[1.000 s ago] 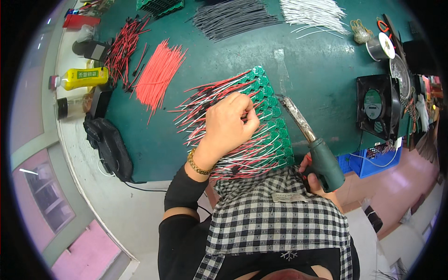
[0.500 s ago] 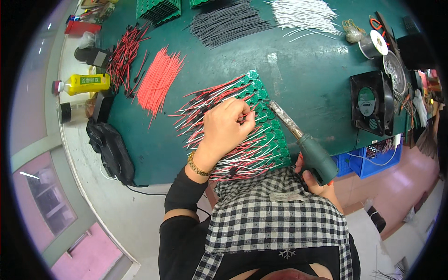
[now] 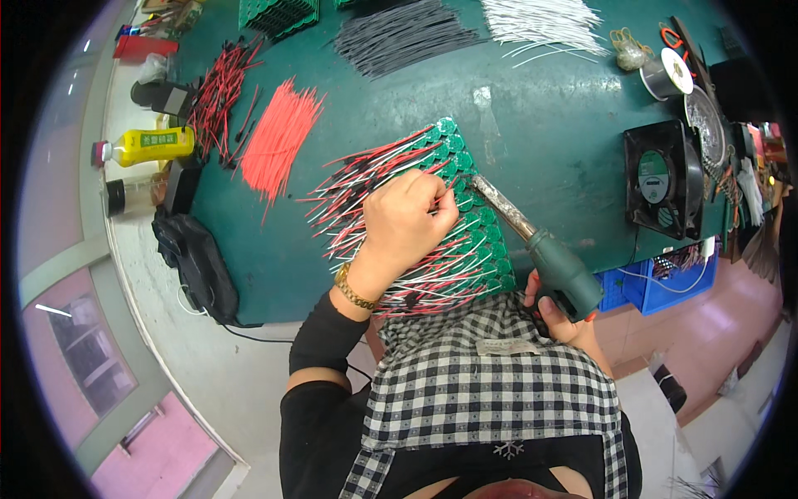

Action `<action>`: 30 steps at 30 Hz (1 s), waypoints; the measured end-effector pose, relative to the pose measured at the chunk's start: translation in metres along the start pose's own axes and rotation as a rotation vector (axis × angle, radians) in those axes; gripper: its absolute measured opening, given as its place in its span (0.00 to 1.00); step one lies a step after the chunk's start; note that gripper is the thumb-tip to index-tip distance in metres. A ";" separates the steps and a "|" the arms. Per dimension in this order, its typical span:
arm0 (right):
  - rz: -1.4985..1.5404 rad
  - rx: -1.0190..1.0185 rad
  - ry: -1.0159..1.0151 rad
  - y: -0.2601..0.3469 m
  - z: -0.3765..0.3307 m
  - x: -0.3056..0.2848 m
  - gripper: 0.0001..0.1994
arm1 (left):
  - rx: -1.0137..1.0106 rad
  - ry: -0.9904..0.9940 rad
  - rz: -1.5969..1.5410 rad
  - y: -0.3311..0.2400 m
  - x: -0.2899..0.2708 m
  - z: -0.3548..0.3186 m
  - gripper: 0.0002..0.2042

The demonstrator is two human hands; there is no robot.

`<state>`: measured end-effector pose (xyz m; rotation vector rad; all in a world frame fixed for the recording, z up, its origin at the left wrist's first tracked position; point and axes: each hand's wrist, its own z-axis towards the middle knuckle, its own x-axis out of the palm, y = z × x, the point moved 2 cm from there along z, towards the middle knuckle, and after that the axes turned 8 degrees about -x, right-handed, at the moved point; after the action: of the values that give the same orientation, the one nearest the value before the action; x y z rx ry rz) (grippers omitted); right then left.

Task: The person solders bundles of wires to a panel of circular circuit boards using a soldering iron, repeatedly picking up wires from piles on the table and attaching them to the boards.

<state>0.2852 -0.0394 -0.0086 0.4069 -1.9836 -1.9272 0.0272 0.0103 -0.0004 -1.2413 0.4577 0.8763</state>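
Note:
A panel of joined round green circuit boards (image 3: 496, 249) lies at the table's near edge, with rows of red, white and black wires (image 3: 349, 179) fanning out leftward from it. My left hand (image 3: 409, 212) is closed in a pinch over the panel. A thin wire seems to poke out of its fingertips toward the boards; most of it is hidden. My right hand (image 3: 559, 320) grips a green pistol-shaped soldering iron (image 3: 565, 270) from below. Its metal barrel points up and left, the tip at the boards just right of my left fingers.
Bundles of red wires (image 3: 280, 137), black wires (image 3: 407, 37) and white wires (image 3: 544, 25) lie across the green table (image 3: 557, 141). A black fan (image 3: 662, 179) and a solder spool (image 3: 667, 75) stand at right. Left are a yellow bottle (image 3: 154, 146) and a black pouch (image 3: 195, 270).
The iron's tip has shifted slightly left and up, closer to my left fingers. My left hand stays pinched over the panel. The whole view has shifted a little.

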 end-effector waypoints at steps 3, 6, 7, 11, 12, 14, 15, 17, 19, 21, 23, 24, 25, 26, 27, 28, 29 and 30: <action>-0.033 0.204 0.078 -0.003 -0.004 -0.003 0.21 | -0.022 0.016 -0.008 0.001 -0.001 0.003 0.08; -0.069 0.138 0.056 -0.004 -0.003 -0.001 0.21 | -0.076 0.031 -0.029 0.003 0.001 0.002 0.07; -0.068 0.139 0.055 -0.003 -0.002 0.000 0.21 | -0.076 0.033 -0.029 0.003 0.001 0.002 0.07; -0.053 0.174 0.038 0.000 -0.002 0.001 0.21 | -0.065 0.028 -0.018 0.003 0.002 0.002 0.07; -0.048 0.201 0.041 -0.001 -0.003 0.000 0.22 | -0.056 0.026 -0.007 0.003 0.002 0.002 0.08; -0.036 0.126 0.046 0.000 0.000 0.000 0.14 | -0.050 0.025 0.001 0.003 0.002 0.002 0.08; -0.024 0.051 0.047 0.001 0.001 0.000 0.07 | -0.044 0.025 0.007 0.003 0.002 0.002 0.07; 0.055 0.070 0.003 -0.001 -0.005 0.002 0.10 | -0.037 0.033 0.012 0.002 0.001 0.002 0.07; 0.129 0.090 -0.044 -0.006 -0.010 0.004 0.13 | -0.028 0.041 0.013 0.002 0.001 0.003 0.07; 0.234 0.061 -0.089 -0.012 -0.012 0.004 0.19 | -0.029 0.045 -0.013 0.003 0.001 0.003 0.06; 0.218 0.052 -0.089 -0.013 -0.011 0.003 0.20 | -0.041 0.046 -0.015 0.003 0.000 0.003 0.07; 0.204 0.045 -0.090 -0.014 -0.010 0.003 0.21 | -0.053 0.049 -0.017 0.004 0.001 0.003 0.07; 0.202 0.043 -0.089 -0.014 -0.010 0.003 0.21 | -0.052 0.046 -0.018 0.004 0.000 0.003 0.07; 0.238 0.054 -0.102 -0.015 -0.009 0.004 0.22 | -0.054 0.055 -0.014 0.004 -0.001 0.004 0.07; 0.272 0.065 -0.116 -0.015 -0.009 0.005 0.22 | -0.057 0.063 -0.010 0.004 -0.001 0.005 0.07; 0.270 0.061 -0.117 -0.015 -0.008 0.006 0.22 | -0.054 0.061 -0.012 0.005 -0.002 0.005 0.07; 0.271 0.049 -0.112 -0.014 -0.006 0.007 0.23 | -0.057 0.069 -0.011 0.006 -0.003 0.005 0.06; 0.277 0.036 -0.100 -0.014 -0.004 0.007 0.23 | -0.064 0.073 -0.004 0.007 -0.005 0.005 0.06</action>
<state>0.2798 -0.0469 -0.0221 0.0406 -2.0168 -1.7711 0.0184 0.0139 0.0003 -1.3358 0.4882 0.8501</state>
